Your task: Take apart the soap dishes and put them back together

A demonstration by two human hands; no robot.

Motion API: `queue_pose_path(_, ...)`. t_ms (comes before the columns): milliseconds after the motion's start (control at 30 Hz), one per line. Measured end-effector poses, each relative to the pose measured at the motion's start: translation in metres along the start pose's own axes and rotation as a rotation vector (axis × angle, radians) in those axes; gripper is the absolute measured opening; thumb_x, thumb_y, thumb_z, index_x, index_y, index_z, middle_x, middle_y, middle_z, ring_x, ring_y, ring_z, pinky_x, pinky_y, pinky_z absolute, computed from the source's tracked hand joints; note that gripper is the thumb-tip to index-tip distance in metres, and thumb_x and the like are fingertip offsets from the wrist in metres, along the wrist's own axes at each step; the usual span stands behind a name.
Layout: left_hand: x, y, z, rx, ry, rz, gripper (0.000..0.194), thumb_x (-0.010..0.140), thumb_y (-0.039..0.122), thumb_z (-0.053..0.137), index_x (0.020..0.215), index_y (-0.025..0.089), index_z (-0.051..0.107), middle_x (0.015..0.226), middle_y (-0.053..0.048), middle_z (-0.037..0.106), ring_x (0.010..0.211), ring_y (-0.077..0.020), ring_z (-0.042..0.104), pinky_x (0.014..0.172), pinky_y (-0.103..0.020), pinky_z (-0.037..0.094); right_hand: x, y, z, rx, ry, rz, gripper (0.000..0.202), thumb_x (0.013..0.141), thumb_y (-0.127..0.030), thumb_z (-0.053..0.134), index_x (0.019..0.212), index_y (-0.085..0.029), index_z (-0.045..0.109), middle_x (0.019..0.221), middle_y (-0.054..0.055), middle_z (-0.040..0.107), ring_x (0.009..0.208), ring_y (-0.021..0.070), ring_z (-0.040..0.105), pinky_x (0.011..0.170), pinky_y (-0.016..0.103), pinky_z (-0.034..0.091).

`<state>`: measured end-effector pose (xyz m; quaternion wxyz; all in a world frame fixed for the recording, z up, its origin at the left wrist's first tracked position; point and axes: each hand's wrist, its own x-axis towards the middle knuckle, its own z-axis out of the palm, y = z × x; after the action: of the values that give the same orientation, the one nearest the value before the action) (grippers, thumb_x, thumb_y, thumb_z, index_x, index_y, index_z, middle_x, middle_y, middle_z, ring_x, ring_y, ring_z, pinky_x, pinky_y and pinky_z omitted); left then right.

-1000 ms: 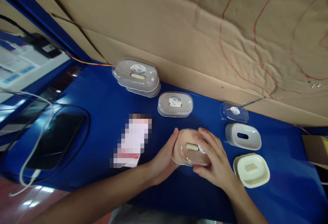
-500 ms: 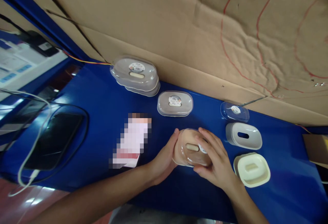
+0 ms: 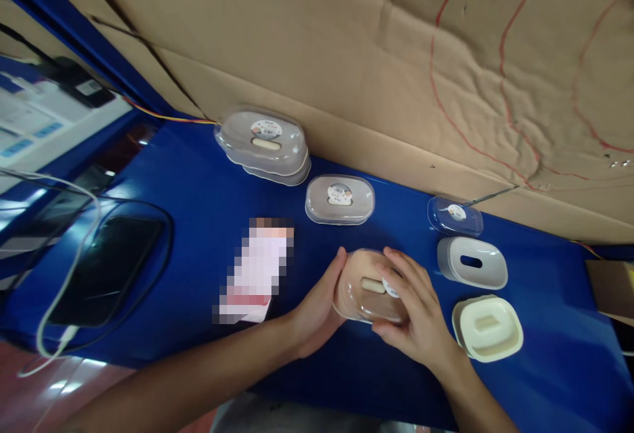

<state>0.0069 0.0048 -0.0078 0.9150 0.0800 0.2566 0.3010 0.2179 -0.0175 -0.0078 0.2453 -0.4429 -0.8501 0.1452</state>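
Between my two hands is a tan soap box (image 3: 364,268) with a clear lid, a pale oblong piece in its middle and a round white label. My left hand (image 3: 319,307) wraps its left side, fingers mostly hidden beneath. My right hand (image 3: 413,311) grips the right side, fingers over the lid and thumb at the near edge, partly covering the label. Just to the right lie a clear lid (image 3: 446,216) with a round label, a white dish (image 3: 483,266) with a dark oblong slot, and a cream dish (image 3: 500,337) with a raised oblong in its middle.
Stacked lidded soap boxes (image 3: 247,133) stand at the back left, with a single lidded one (image 3: 364,205) nearer. A phone with a blurred screen (image 3: 260,265) lies left of my hands. Farther left are a black tablet (image 3: 111,268) and cables (image 3: 74,271). Cardboard (image 3: 317,76) walls the blue table's back.
The camera view has shifted very slightly. Both hands keep the same grip on the soap box, and everything else stays put.
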Motion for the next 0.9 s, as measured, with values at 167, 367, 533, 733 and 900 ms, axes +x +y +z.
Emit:
queue_pose_path(167,-0.001,-0.001,-0.002,-0.011,0.017,0.011,0.074,0.104,0.071,0.035,0.145,0.016,0.065,0.142,-0.012,0.072,0.145,-0.0341,0.055,0.124,-0.047,0.032,-0.001,-0.001,-0.003,-0.003,-0.085,-0.007,0.093,0.087,-0.055,0.081,0.163,-0.025,0.037,0.166,0.018,0.042,0.152,0.0402,0.042,0.117,0.061,0.046)
queue_pose_path(367,0.002,0.001,0.0,-0.042,-0.026,0.066,0.066,0.106,0.066,0.04,0.15,0.021,0.058,0.149,-0.012,0.066,0.141,-0.0327,0.057,0.123,-0.047,0.033,0.005,0.014,-0.017,-0.01,-0.044,0.022,0.085,0.092,-0.044,0.079,0.163,-0.03,0.034,0.164,0.016,0.044,0.152,0.0367,0.043,0.118,0.059,0.047)
queue_pose_path(533,0.003,-0.004,-0.005,0.06,0.011,0.072,0.065,0.102,0.06,0.053,0.156,0.024,0.047,0.147,-0.017,0.062,0.125,-0.0365,0.066,0.105,-0.052,0.047,0.015,0.05,-0.028,-0.207,0.069,0.167,0.079,0.094,-0.05,0.075,0.16,-0.028,0.038,0.163,0.017,0.046,0.148,0.0377,0.047,0.119,0.059,0.044)
queue_pose_path(733,0.002,-0.007,-0.009,0.174,-0.018,-0.01,0.05,0.098,0.048,0.058,0.136,0.016,0.061,0.126,-0.016,0.065,0.097,-0.0263,0.068,0.08,-0.039,0.05,0.038,0.07,-0.018,-0.457,-0.062,0.185,0.072,0.104,-0.052,0.059,0.164,-0.025,0.031,0.17,0.016,0.038,0.158,0.0369,0.034,0.126,0.065,0.025)
queue_pose_path(900,-0.002,0.002,-0.005,0.205,-0.006,0.015,0.041,0.096,0.045,0.059,0.124,0.015,0.067,0.113,-0.012,0.068,0.091,-0.0228,0.064,0.076,-0.034,0.046,0.035,0.053,-0.044,-0.446,-0.027,0.233,0.068,0.111,-0.049,0.043,0.169,-0.022,0.02,0.174,0.016,0.029,0.162,0.036,0.026,0.126,0.062,0.025)
